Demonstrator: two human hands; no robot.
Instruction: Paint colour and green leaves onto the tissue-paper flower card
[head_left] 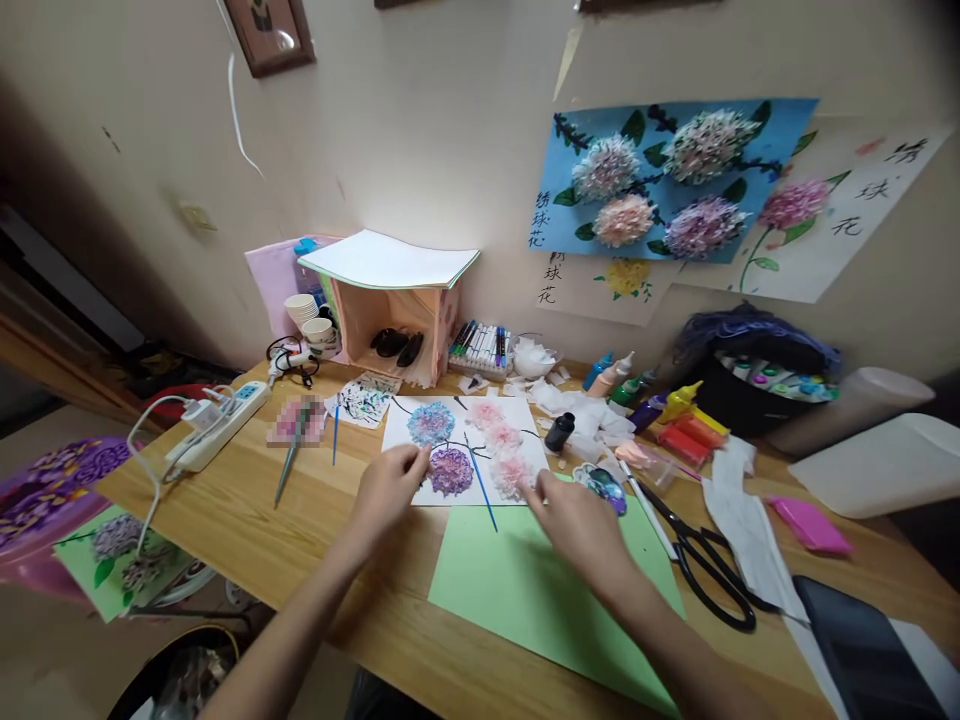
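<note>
A white sheet point(401, 490) lies on the table, bearing a blue flower point(431, 423), a purple flower point(451, 471) and pink flowers point(511, 473) of raised, petal-like bits, with dark painted branches. My left hand point(391, 488) is closed at the sheet's left edge, thumb and forefinger pinched together beside the purple flower. At the lower right edge, by the lowest pink flower, my right hand point(576, 520) has its fingers bent onto the sheet. A thin blue paintbrush point(484, 490) rests across the sheet between both hands. Under my right forearm is a green sheet point(517, 590).
Right of the sheet are a black bottle point(559, 432), black scissors point(712, 570), paint bottles point(600, 375) and crumpled tissue point(600, 415). A power strip point(217, 425) and tweezers point(292, 455) lie left. Behind stand a pink box point(442, 345) and markers point(481, 345).
</note>
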